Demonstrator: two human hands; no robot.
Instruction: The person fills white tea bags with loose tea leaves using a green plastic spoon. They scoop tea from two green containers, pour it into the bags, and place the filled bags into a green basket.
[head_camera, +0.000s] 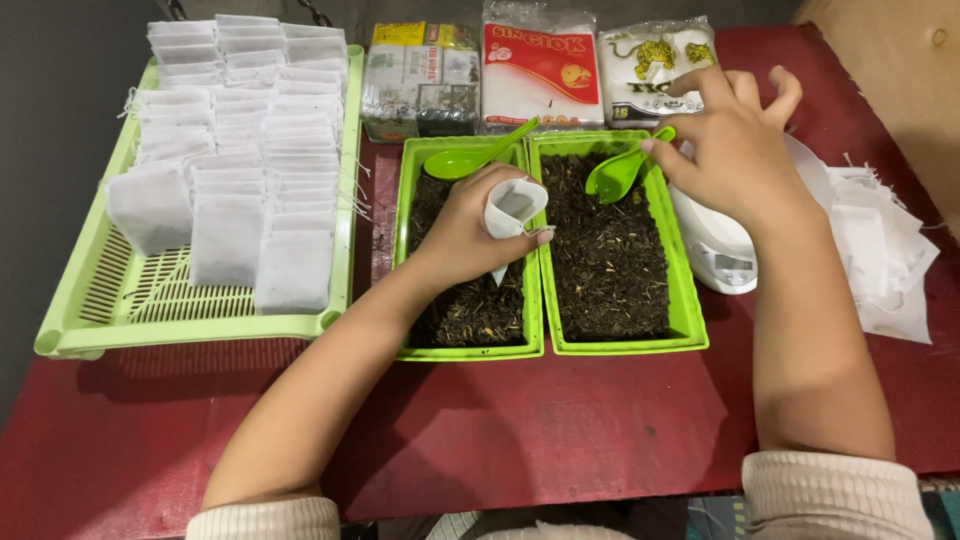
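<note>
**Open bag held over the left tray of dried leaves**

The left hand (465, 228) holds a small white bag (513, 207) with its mouth open upward. The fingers are closed around the bag, and it is above the left tray (409, 250), near the wall which this tray shares with the right tray (690, 300). Both trays are green, stand side by side in the middle of the red desk (560, 420), and are filled with dark dried leaves.

The right hand (735, 150) is above the far right corner of the right tray. Its fingers are loosely spread and grip nothing; the fingertips are just beside the handle of a green spoon (612, 175) which lies on the leaves. A second green spoon (465, 160) lies at the far end of the left tray.

On the left side of the desk a light green basket (110, 300) carries rows of filled white bags (240, 130). Three packets (540, 75) stand along the far edge. Near the right edge there is a white scale (725, 260), partly hidden by the right arm, and beside it a pile of empty bags (885, 260).
</note>
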